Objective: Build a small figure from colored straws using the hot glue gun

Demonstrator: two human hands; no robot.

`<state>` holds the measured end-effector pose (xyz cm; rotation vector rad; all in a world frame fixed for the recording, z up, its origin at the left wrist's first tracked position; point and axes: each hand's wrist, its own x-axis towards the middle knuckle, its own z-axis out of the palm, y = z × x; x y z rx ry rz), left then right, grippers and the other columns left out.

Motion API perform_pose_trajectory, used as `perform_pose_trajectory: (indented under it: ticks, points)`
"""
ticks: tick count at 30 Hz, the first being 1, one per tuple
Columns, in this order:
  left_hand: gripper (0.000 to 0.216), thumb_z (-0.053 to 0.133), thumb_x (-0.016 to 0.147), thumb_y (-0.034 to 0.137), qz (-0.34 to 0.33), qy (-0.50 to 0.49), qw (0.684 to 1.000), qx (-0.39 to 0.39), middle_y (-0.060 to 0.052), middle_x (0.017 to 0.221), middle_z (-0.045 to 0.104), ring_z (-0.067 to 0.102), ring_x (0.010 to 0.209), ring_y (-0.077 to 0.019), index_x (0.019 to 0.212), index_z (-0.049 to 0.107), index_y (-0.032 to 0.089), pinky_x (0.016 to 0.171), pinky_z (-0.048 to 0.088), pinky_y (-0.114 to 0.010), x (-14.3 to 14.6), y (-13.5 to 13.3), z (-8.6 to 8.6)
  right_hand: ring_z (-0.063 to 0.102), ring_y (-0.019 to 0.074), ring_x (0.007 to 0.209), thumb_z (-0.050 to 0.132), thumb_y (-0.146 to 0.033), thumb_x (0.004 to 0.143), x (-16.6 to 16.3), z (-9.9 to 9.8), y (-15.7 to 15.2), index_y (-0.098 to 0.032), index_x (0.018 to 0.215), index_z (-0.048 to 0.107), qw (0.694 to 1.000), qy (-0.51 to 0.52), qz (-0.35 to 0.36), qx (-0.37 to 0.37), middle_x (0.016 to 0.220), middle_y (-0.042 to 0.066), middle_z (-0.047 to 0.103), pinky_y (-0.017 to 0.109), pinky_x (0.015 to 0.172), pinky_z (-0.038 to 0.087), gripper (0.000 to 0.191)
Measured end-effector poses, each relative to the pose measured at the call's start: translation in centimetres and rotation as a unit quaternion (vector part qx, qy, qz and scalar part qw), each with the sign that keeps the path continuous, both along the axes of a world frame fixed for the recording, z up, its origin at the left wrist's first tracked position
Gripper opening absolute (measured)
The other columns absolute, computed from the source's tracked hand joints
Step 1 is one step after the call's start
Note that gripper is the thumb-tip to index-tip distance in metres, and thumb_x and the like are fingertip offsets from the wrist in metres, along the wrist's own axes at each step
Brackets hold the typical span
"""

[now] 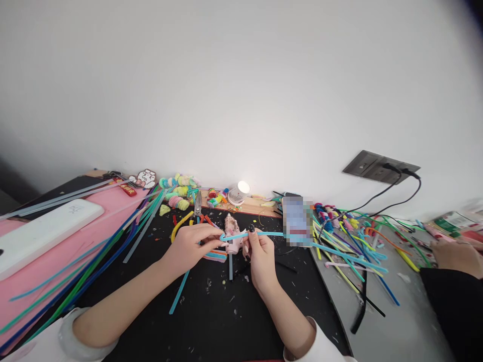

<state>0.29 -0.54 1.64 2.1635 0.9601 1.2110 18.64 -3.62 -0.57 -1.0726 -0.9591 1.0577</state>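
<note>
A light blue pipe cleaner (274, 234) stretches between my hands over the black work mat (241, 311). My left hand (193, 246) pinches its left end, which looks bent into a small hook. Just right of that, my right hand (261, 256) grips it between thumb and fingers, and the long tail runs off to the right. Behind my fingers is a pale pink object (231, 229) with brownish marks, partly covered, its kind unclear. Pliers (198, 205) with their metal jaws upward lie beyond my left hand. Under that hand, another blue pipe cleaner (179, 291) slants across the mat.
A paper cup (239, 193) stands by the wall. Right of it a phone (297, 218) leans upright. Pipe cleaners (354, 261) spread across the grey table, with more on the pink mat (121, 229) beside a white device (53, 231). Another person's hand (456, 256) is at far right.
</note>
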Motion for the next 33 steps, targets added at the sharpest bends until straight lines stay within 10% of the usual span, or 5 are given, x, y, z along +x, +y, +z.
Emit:
perform_pose_trajectory:
  ticks: [7, 17, 28, 33]
  points:
    - [0.021, 0.051, 0.094, 0.021, 0.002, 0.059, 0.986, 0.153, -0.002, 0.072, 0.071, 0.066, 0.064, -0.0129, 0.081, 0.067, 0.017, 0.063, 0.051, -0.020, -0.3, 0.2, -0.7, 0.034, 0.0092, 0.046, 0.057, -0.046, 0.088, 0.2, 0.1, -0.1, -0.018, 0.056, 0.054, 0.997, -0.072, 0.008, 0.001, 0.051, -0.005, 0.042, 0.024, 0.045, 0.023, 0.043]
    - [0.022, 0.047, 0.097, 0.024, -0.010, 0.070, 0.986, 0.151, -0.004, 0.083, 0.074, 0.070, 0.075, -0.0149, 0.096, 0.068, 0.018, 0.071, 0.053, -0.023, -0.4, 0.4, -1.5, 0.034, 0.0095, 0.046, 0.057, -0.045, 0.087, 0.2, 0.2, -0.2, -0.018, 0.057, 0.055, 0.995, -0.104, 0.000, -0.005, 0.051, -0.005, 0.041, 0.024, 0.045, 0.023, 0.041]
    - [0.025, 0.047, 0.091, 0.022, -0.063, 0.064, 0.996, -0.015, -0.004, 0.079, 0.073, 0.068, 0.074, -0.0173, 0.086, 0.071, 0.022, 0.072, 0.051, -0.027, -0.3, 0.2, -0.5, 0.027, 0.0082, 0.044, 0.058, -0.045, 0.085, 0.2, 0.5, -0.2, -0.019, 0.054, 0.050, 0.999, -0.048, 0.022, -0.004, 0.049, -0.007, 0.036, 0.024, 0.045, 0.019, 0.042]
    - [0.018, 0.062, 0.083, 0.034, -0.028, -0.109, 0.953, -0.282, 0.001, 0.059, 0.067, 0.065, 0.058, -0.0166, 0.075, 0.069, 0.020, 0.060, 0.053, -0.026, 0.3, -0.2, 0.6, 0.028, 0.0081, 0.044, 0.060, -0.043, 0.085, -0.1, 1.2, -0.5, -0.019, 0.056, 0.052, 0.998, -0.027, 0.059, 0.014, 0.049, -0.007, 0.037, 0.023, 0.045, 0.022, 0.038]
